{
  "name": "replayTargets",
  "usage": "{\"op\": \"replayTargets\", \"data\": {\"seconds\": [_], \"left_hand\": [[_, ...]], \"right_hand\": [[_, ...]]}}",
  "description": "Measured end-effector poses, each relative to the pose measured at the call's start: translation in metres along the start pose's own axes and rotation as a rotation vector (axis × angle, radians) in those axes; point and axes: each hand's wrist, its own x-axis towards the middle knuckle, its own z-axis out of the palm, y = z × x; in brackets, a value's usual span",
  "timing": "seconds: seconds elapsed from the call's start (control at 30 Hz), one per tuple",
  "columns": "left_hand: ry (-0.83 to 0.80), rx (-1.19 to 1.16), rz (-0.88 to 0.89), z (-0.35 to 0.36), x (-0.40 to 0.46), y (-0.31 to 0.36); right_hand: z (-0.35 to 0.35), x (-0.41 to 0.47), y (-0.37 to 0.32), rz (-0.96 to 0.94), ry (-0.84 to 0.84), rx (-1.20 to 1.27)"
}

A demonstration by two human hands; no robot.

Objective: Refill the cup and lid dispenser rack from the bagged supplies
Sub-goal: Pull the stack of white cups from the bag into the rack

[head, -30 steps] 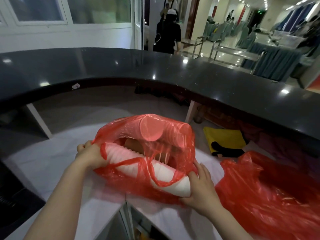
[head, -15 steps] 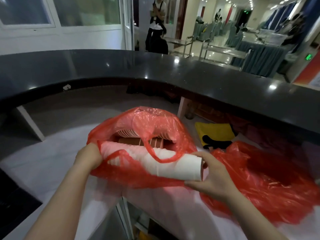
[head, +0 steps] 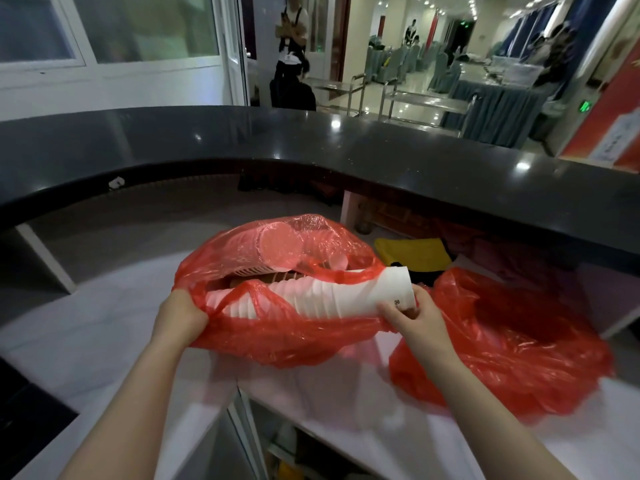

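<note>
Fingers of right hand (head: 420, 322) curled round the exposed base end of the long nested stack of white paper cups (head: 325, 299), thumb on the near side; fingers of left hand (head: 180, 318) bunched on the left rim of the thin red plastic bag (head: 277, 337), pinching the film.

Position of stack: lying across the mouth of that bag, right end protruding clear of the plastic, left end inside under a bag handle loop. More cups, some brown, visible deeper in the bag. Bag resting on the white lower counter (head: 86, 327), near the curved black upper counter (head: 381, 157). Second crumpled red plastic bag (head: 512, 344) just right of the first, touching the right wrist.

Step in hand, by judgement: extraction of a cup stack from the bagged supplies. Dispenser rack not in view.

Next move, by judgement: draw stack out to the right along its own axis, with bag held back at the left. Risk: handle loop snagging the rims; stack separating mid-length if gripped at one end only.
</note>
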Motion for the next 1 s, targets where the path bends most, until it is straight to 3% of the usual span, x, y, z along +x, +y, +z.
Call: {"op": "replayTargets", "data": {"seconds": [0.13, 0.3, 0.43, 0.5, 0.6, 0.67, 0.77, 0.87, 0.93, 1.0], "left_hand": [[-0.038, -0.029, 0.070, 0.001, -0.007, -0.003], [-0.139, -0.120, 0.227, 0.001, -0.014, -0.015], [0.011, -0.081, 0.325, -0.001, -0.022, -0.021], [0.046, 0.018, 0.294, 0.004, -0.023, -0.035], [-0.078, 0.080, 0.143, 0.009, -0.023, -0.059], [-0.118, 0.138, 0.133, 0.011, -0.025, -0.063], [0.026, 0.217, 0.288, 0.009, -0.040, -0.051], [0.291, 0.006, 0.575, 0.004, -0.060, -0.039], [0.290, -0.072, 0.692, 0.004, -0.069, -0.033], [0.167, -0.122, 0.648, 0.007, -0.072, -0.025]], "right_hand": [[-0.004, 0.001, -0.008, -0.037, 0.060, -0.069], [-0.004, 0.000, -0.014, -0.015, 0.083, 0.081], [0.001, -0.005, -0.012, -0.032, 0.103, 0.147], [0.003, -0.009, -0.006, -0.042, 0.130, 0.165], [0.004, -0.017, 0.000, -0.010, 0.203, 0.196], [0.002, -0.022, 0.003, -0.005, 0.222, 0.181], [-0.001, -0.026, 0.005, 0.001, 0.243, 0.154], [0.001, -0.025, 0.003, -0.046, 0.225, 0.142], [0.003, -0.022, 0.003, -0.061, 0.210, 0.146], [0.004, -0.019, 0.003, -0.050, 0.196, 0.165]]}}
